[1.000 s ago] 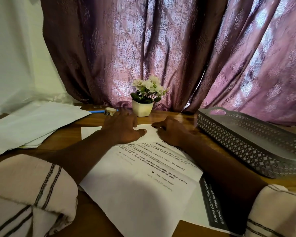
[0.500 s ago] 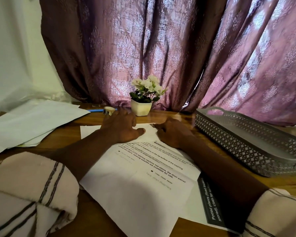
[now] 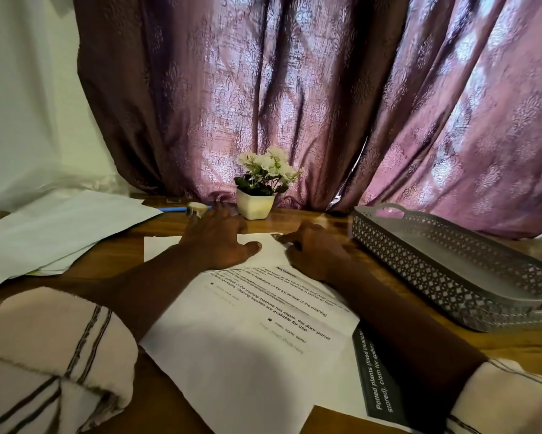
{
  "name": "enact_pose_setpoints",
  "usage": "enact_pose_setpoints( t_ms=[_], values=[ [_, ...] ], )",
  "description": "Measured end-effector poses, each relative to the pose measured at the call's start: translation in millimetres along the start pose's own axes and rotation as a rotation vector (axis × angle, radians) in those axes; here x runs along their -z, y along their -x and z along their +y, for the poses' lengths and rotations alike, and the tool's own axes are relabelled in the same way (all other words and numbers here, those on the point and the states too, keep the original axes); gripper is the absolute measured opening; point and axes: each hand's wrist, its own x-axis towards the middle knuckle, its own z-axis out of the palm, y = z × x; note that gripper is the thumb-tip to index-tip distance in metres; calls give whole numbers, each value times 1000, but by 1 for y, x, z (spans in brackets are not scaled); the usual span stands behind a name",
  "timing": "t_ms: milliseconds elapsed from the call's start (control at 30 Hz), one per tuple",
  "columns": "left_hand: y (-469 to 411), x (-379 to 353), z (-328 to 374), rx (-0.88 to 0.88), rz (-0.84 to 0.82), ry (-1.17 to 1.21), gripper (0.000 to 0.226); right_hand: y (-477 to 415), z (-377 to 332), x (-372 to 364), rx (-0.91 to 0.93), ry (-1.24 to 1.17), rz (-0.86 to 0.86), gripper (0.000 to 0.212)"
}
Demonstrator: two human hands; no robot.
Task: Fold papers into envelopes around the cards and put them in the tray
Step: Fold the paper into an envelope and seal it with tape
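Note:
A printed white paper (image 3: 250,333) lies on the wooden table in front of me, its far part folded over into a plain white flap (image 3: 271,250). My left hand (image 3: 219,242) lies flat on that flap, fingers spread, thumb pointing right. My right hand (image 3: 313,249) rests at the flap's right corner with fingers curled and fingertips pressing the fold. Whether a card is under the flap cannot be seen. The grey perforated tray (image 3: 445,264) stands to the right, with nothing visible inside.
A stack of loose white papers (image 3: 53,227) lies at the left. A small white pot of flowers (image 3: 257,202), a tape roll (image 3: 197,209) and a blue pen (image 3: 172,209) sit at the back. A dark printed sheet (image 3: 376,380) lies under my right forearm. Purple curtains hang behind.
Both hands stay on the folded flap. My right hand has edged slightly right along the fold, pressing the corner. The left hand has barely moved.

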Motion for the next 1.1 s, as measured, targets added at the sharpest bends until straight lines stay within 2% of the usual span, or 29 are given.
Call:
enact_pose_setpoints(
  t_ms=[67, 133, 233, 300, 400, 467, 567, 633, 700, 767, 800, 867, 933, 967, 1033, 1100],
  values=[
    [0, -1, 0, 8, -3, -1, 50, -2, -1, 0, 32, -14, -24, 44],
    [0, 0, 1, 9, 11, -10, 55, -4, -1, -1, 25, -126, -17, 48],
    [0, 1, 2, -4, 26, 35, 63, -9, 3, -5, -61, -261, 69, 52],
    [-3, 1, 1, -39, 45, 135, 65, -13, 5, -8, -81, -257, 103, 59],
    [-4, 1, -2, -92, 75, 266, 53, -11, 4, -9, -55, -257, 89, 78],
    [-4, 4, -3, -165, 120, 297, 49, -9, -1, -8, -39, -324, 97, 78],
    [-4, 11, -1, -277, 216, 303, 59, -10, -1, -7, -107, -543, 177, 64],
    [-2, 15, -1, -341, 297, 251, 62, -11, 1, -7, -141, -742, 218, 38],
    [3, 21, 4, -371, 401, 82, 56, -14, 3, -7, -169, -889, 248, 14],
    [10, 26, 15, -380, 482, -39, 45, -17, 4, -5, -230, -949, 305, 9],
    [13, 28, 24, -393, 492, -25, 40, -18, 4, -3, -251, -950, 341, 7],
    [19, 27, 45, -421, 447, 82, 31, -21, 9, 0, -259, -848, 433, 3],
    [26, 21, 68, -399, 300, 147, 24, -21, 14, 3, -247, -690, 519, 9],
    [27, 15, 76, -373, 182, 161, 28, -20, 15, 5, -238, -623, 553, 14],
    [32, 2, 86, -332, -62, 183, 51, -14, 13, 12, -212, -511, 596, 18],
    [34, -7, 87, -345, -153, 160, 71, -6, 10, 23, -174, -419, 624, 20]
  ],
)
